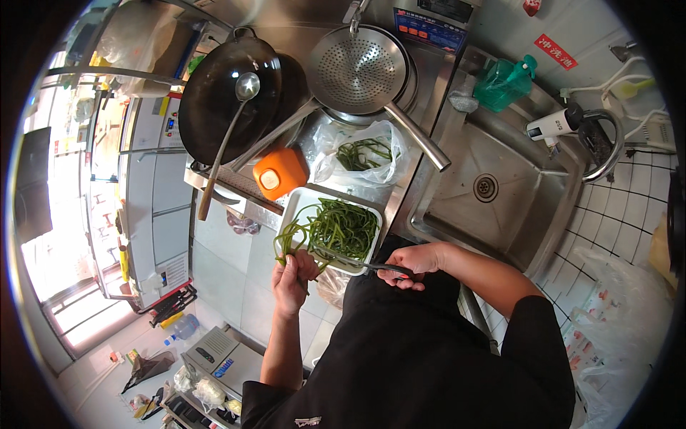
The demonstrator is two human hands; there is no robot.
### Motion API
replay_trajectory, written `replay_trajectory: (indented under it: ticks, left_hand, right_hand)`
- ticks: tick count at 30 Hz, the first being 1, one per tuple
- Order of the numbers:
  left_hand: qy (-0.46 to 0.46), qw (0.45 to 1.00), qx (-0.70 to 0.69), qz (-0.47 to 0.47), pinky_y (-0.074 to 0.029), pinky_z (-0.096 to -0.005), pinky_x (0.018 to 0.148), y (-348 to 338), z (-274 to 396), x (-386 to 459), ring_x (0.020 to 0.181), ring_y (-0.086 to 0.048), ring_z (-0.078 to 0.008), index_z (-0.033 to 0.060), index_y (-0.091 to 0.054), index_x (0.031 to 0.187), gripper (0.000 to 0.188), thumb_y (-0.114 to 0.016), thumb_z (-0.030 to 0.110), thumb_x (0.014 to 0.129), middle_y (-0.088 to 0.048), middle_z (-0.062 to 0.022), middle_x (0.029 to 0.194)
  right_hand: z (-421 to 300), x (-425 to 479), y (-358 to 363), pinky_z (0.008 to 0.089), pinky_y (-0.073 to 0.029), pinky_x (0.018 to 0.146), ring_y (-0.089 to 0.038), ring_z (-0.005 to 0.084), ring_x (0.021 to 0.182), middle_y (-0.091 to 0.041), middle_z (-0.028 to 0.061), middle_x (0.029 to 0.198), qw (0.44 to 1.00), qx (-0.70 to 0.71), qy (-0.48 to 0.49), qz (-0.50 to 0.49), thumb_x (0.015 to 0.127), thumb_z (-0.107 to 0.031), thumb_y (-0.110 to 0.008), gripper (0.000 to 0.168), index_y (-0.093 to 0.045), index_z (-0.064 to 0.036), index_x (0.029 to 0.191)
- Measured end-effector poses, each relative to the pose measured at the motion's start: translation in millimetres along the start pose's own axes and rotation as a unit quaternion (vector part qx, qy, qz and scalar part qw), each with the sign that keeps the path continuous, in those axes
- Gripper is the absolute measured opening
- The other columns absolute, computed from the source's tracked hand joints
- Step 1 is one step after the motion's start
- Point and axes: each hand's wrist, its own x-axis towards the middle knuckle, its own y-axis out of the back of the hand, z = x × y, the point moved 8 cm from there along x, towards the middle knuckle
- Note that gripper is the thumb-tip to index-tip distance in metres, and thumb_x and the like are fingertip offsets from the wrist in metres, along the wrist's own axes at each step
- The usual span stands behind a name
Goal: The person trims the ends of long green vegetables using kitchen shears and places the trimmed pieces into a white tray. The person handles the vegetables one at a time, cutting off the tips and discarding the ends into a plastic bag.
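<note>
My left hand (293, 279) grips a small bunch of long, thin green vegetable stems (289, 244) at the near left corner of a white plastic tray (296, 201). A heap of cut green pieces (345, 228) fills most of that tray. In my right hand (410, 265) is a dark-handled cutting tool (394, 267), apparently scissors. Its metal blade reaches left over the tray's near edge, towards the bunch; whether the blades are apart is too small to tell. Just beyond the tray, an open clear plastic bag (396, 134) holds more green stems (364, 154).
A wok (214, 107) with a long-handled ladle (247, 87) across it stands back left. An orange container (289, 166) sits beside the tray. Behind the bag, a perforated strainer (359, 69) rests with its handle jutting over the sink's (461, 166) edge. A green bottle (498, 86) stands behind the sink.
</note>
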Motion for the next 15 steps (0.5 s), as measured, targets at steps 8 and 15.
replay_trajectory:
  ticks: [8,15]
  left_hand:
    - [0.028,0.94,0.327,0.087,-0.046,-0.0365,0.075,44.6,-71.0,39.2,0.079,-0.054,-0.02,0.0037,-0.053,0.098,0.022,-0.046,0.019,0.112,-0.054,-0.0065,0.084]
    - [-0.005,0.683,0.73,-0.003,-0.044,-0.0547,0.102,59.1,-159.1,35.5,0.116,-0.051,-0.0469,-0.0037,-0.054,0.122,0.044,-0.069,0.015,0.086,-0.054,-0.025,0.121]
  right_hand:
    - [29.5,-26.0,43.5,0.0267,-0.046,0.048,-0.06,0.0129,0.05,-0.058,-0.0003,0.065,0.97,-0.08,-0.095,0.208,0.095,-0.066,-0.067,0.059,-0.06,-0.009,0.084]
    - [68.3,-61.8,62.3,0.0277,-0.042,0.052,-0.064,0.0152,0.053,-0.062,0.0023,0.065,0.949,-0.089,-0.071,0.294,0.094,-0.069,-0.066,0.061,-0.058,-0.01,0.081]
